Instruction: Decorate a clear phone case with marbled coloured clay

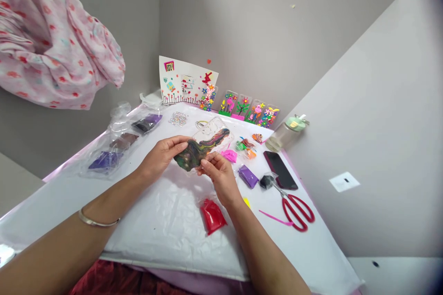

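A clear phone case (202, 147) with a dark swirled, multicoloured layer over part of it is held above the white-covered table. My left hand (165, 153) pinches its left edge between thumb and fingers. At its lower right edge my right hand (218, 173) grips it, fingers bent under and thumb on top. Beneath and behind the case's far end, a pink packet (229, 156) and small clay pieces (246, 145) lie on the table. A red clay packet (212, 216) rests nearer me, left of my right forearm.
Decorated clear cases (242, 107) lean along the wall beside a drawn sheet (187, 84). On the right are a bottle (286, 132), a black phone (280, 169), red-handled scissors (298, 211) and a purple packet (248, 176). Bagged clay (105, 161) lies left; pink cloth (58, 41) hangs above.
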Demonstrator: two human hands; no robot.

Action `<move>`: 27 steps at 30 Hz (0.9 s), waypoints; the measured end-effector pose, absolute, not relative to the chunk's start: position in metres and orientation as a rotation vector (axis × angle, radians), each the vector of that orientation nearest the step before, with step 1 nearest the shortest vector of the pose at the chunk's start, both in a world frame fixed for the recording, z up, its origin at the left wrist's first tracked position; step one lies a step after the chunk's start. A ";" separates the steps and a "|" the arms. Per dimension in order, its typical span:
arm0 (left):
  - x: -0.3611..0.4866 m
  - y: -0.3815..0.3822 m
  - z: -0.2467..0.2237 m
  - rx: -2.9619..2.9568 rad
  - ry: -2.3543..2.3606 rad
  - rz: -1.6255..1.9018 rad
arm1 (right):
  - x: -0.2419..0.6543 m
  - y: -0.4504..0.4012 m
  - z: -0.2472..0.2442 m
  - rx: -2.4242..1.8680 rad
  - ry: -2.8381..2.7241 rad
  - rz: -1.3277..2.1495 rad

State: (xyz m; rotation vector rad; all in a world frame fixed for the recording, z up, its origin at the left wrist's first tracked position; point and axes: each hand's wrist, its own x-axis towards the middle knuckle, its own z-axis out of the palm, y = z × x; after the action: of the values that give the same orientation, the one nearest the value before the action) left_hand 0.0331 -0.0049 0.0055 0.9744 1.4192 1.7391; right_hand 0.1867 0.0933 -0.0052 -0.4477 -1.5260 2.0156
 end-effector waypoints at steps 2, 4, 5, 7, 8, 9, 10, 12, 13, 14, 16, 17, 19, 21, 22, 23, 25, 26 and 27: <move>0.033 -0.005 0.004 0.970 1.467 1.750 | 0.187 0.093 -0.005 -0.442 -1.547 2.007; 0.034 -0.005 0.004 0.963 1.511 1.752 | 0.187 0.092 -0.005 -0.438 -1.562 2.005; 0.034 -0.005 0.004 0.962 1.531 1.754 | 0.187 0.091 -0.005 -0.439 -1.566 2.006; 0.035 -0.006 0.006 0.963 1.553 1.758 | 0.186 0.091 -0.005 -0.442 -1.568 2.012; 0.036 -0.006 0.006 0.964 1.544 1.761 | 0.186 0.091 -0.005 -0.442 -1.565 2.017; 0.037 -0.006 0.007 0.964 1.521 1.765 | 0.186 0.091 -0.005 -0.443 -1.558 2.023; 0.037 -0.006 0.008 0.961 1.490 1.770 | 0.186 0.090 -0.005 -0.446 -1.552 2.028; 0.038 -0.006 0.010 0.956 1.428 1.773 | 0.186 0.090 -0.005 -0.449 -1.541 2.035; 0.038 -0.006 0.010 0.951 1.414 1.771 | 0.186 0.090 -0.005 -0.450 -1.540 2.036; 0.038 -0.007 0.010 0.944 1.415 1.764 | 0.186 0.090 -0.005 -0.449 -1.542 2.034; 0.038 -0.007 0.010 0.928 1.443 1.746 | 0.186 0.090 -0.005 -0.445 -1.554 2.028; 0.037 -0.007 0.010 0.924 1.461 1.740 | 0.186 0.090 -0.005 -0.443 -1.559 2.025; 0.037 -0.007 0.009 0.927 1.489 1.738 | 0.186 0.089 -0.006 -0.443 -1.567 2.022; 0.036 -0.007 0.008 0.934 1.501 1.739 | 0.186 0.089 -0.006 -0.447 -1.564 2.024; 0.036 -0.007 0.008 0.934 1.505 1.739 | 0.186 0.089 -0.006 -0.450 -1.562 2.025; 0.036 -0.007 0.008 0.934 1.509 1.737 | 0.186 0.089 -0.006 -0.456 -1.560 2.025; 0.036 -0.007 0.008 0.946 1.506 1.729 | 0.186 0.090 -0.006 -0.469 -1.557 2.023; 0.037 -0.007 0.009 0.957 1.497 1.727 | 0.186 0.091 -0.006 -0.476 -1.553 2.021; 0.037 -0.007 0.009 0.967 1.481 1.727 | 0.186 0.092 -0.006 -0.481 -1.545 2.018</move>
State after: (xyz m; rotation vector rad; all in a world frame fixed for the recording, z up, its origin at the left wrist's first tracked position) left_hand 0.0371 -0.0075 0.0089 0.9674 1.4814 1.7267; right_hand 0.1860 0.0915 -0.0060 -0.4813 -1.5451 2.0181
